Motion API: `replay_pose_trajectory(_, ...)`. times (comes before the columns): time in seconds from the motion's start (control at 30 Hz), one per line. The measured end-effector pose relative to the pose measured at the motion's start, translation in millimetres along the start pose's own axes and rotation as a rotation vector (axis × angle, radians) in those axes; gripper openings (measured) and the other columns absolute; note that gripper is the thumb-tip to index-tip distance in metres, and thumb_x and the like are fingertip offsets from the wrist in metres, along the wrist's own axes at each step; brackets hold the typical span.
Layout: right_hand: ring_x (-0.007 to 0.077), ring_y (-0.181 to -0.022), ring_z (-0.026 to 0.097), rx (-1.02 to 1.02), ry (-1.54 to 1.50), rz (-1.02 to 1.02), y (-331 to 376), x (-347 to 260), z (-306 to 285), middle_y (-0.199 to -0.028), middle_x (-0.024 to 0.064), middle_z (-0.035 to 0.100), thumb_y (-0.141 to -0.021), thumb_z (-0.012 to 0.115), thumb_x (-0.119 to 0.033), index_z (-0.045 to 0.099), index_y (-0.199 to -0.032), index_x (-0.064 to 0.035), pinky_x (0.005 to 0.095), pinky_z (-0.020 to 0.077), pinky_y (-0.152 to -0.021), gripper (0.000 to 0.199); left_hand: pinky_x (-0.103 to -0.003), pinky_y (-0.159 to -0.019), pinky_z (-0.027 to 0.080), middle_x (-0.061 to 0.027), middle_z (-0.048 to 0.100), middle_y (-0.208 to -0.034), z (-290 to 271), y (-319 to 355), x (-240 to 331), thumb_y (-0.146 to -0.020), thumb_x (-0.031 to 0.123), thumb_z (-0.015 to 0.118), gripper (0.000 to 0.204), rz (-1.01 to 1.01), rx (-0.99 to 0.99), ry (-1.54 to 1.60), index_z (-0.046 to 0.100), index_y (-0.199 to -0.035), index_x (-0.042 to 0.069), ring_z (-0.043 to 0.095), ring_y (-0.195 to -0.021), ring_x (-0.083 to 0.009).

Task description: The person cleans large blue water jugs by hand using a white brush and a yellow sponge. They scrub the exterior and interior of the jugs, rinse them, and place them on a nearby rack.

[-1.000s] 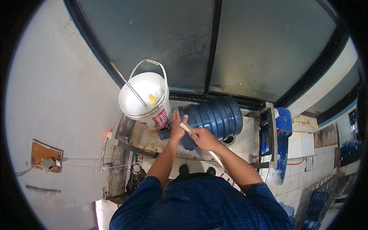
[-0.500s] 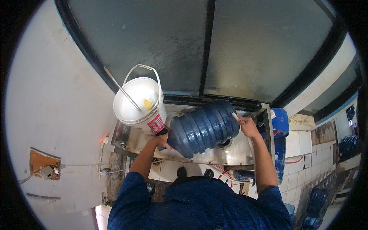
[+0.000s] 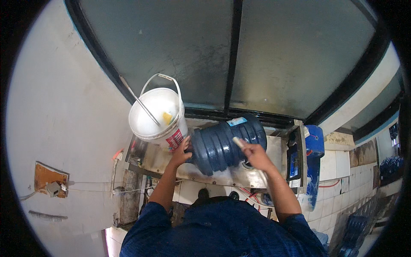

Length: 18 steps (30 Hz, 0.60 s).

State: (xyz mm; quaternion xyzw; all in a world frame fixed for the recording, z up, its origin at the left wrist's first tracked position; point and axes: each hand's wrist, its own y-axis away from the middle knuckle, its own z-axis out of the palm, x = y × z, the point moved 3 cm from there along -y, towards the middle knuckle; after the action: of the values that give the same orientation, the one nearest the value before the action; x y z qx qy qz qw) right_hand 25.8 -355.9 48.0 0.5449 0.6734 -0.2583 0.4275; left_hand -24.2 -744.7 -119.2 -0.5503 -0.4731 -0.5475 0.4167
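A large blue ribbed water jug (image 3: 218,147) lies on its side across a metal sink stand (image 3: 162,165). Its neck end points left, and a pale blue label (image 3: 236,121) shows on its upper far side. My left hand (image 3: 181,155) is curled about the neck end, with part of the fingers hidden. Held in my closed right hand (image 3: 257,156) is a whitish hose (image 3: 238,142), its end over the jug's ribbed side. The hose trails back along my right forearm. A round drain opening below the jug is partly covered.
A white bucket (image 3: 145,136) with a raised handle stands left of the jug, with a metal-rodded tool (image 3: 139,100) and something yellow in it. Frosted window panes (image 3: 295,60) rise behind. Blue containers (image 3: 314,141) stand at the right; a wall socket (image 3: 52,188) is at left.
The jug has turned about its length, bringing its label into view. My right hand has moved the hose left from the jug's base to its side. My left hand's fingers have shifted upward.
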Motion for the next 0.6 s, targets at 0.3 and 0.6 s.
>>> replay_pose_trajectory(0.3,0.0311,-0.128,0.063,-0.308,0.025,-0.03,-20,-82,83,-0.142,0.0217,0.061,-0.105,0.053,-0.017,0.059,-0.141,-0.0015,0.0362,0.0468,-0.106,0.04,-0.041,-0.12,0.031,-0.0227,0.055,-0.147,82,-27,78,-0.105,0.042,0.055,0.053,0.226,0.296,-0.457,0.058,-0.141,0.004,0.043,-0.145,-0.0378)
replay_pose_trajectory(0.6,0.0183,-0.096,0.066,0.102,0.141,0.021,-11,35,-46,-0.112,0.0128,0.071,-0.105,0.054,-0.017,0.06,-0.142,-0.005,0.0335,0.0522,-0.089,0.039,-0.041,-0.12,0.033,-0.03,0.041,-0.155,18,28,6,-0.091,0.044,0.07,0.09,-0.192,-0.415,-0.677,0.031,-0.157,-0.003,0.045,-0.143,-0.0386)
